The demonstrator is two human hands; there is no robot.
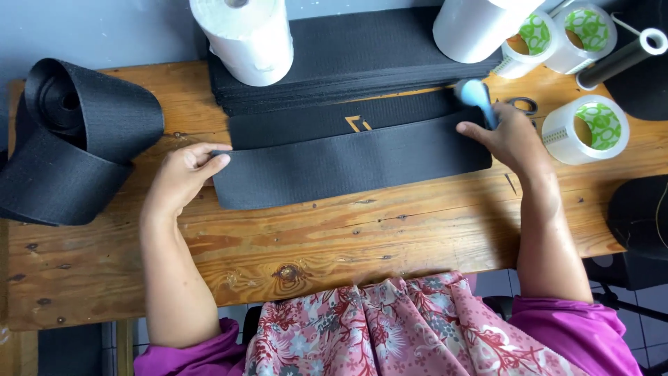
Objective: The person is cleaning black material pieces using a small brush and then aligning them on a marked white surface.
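Note:
A black woven strap piece (348,167) lies flat across the wooden table (292,244), over another black strip with a small gold mark (358,124). My left hand (182,174) pinches the strap's left end between thumb and fingers. My right hand (508,136) rests on the strap's right end and grips a light blue handled tool (479,97), its working end hidden by the hand.
A big roll of black webbing (69,139) sits at the left edge. A stack of black strips (348,56) lies at the back with two white rolls (247,38) on it. Several tape rolls (586,129) and scissors (523,106) stand at the right.

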